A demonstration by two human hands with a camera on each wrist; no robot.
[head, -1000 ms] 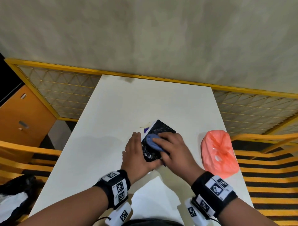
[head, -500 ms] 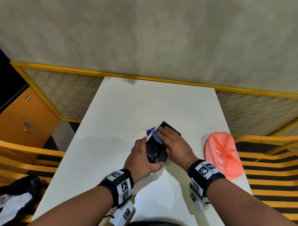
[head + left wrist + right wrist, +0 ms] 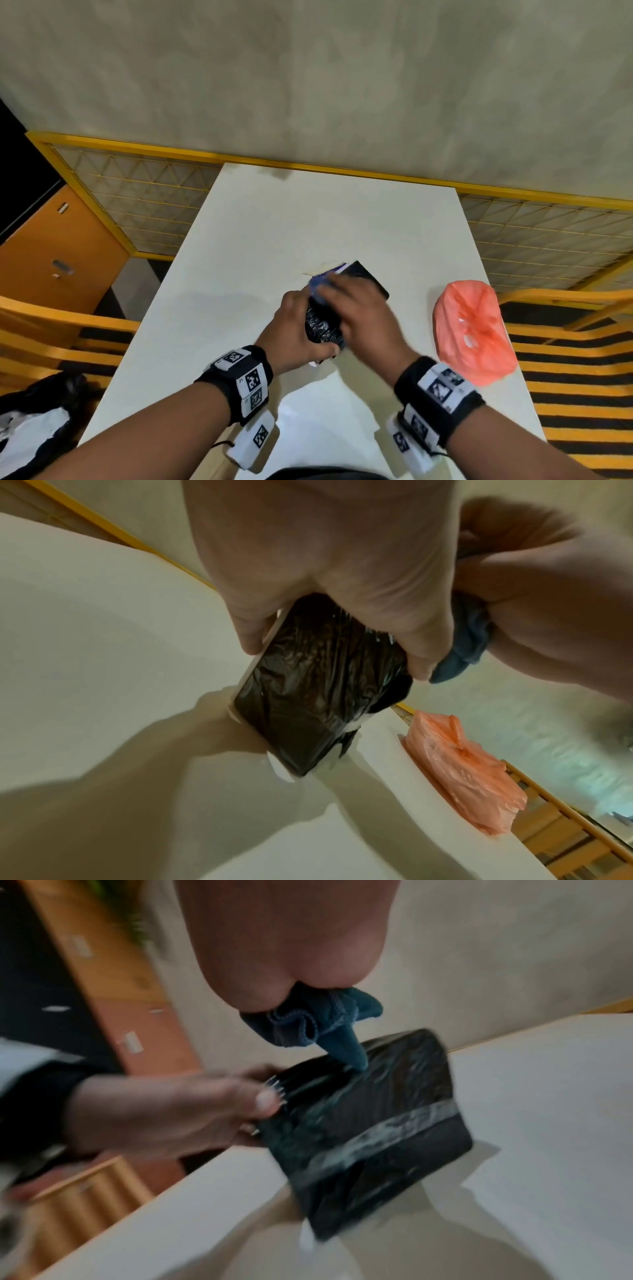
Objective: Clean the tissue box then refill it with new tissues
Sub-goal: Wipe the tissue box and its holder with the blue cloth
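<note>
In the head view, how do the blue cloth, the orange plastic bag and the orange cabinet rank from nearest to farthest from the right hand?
1. Blue cloth: gripped in the right hand, on the black tissue box.
2. Orange plastic bag: on the table's right edge, apart from the hand.
3. Orange cabinet: off the table, far left.

No text can be read; the wristbands (image 3: 251, 380) bear only square coded markers.
</note>
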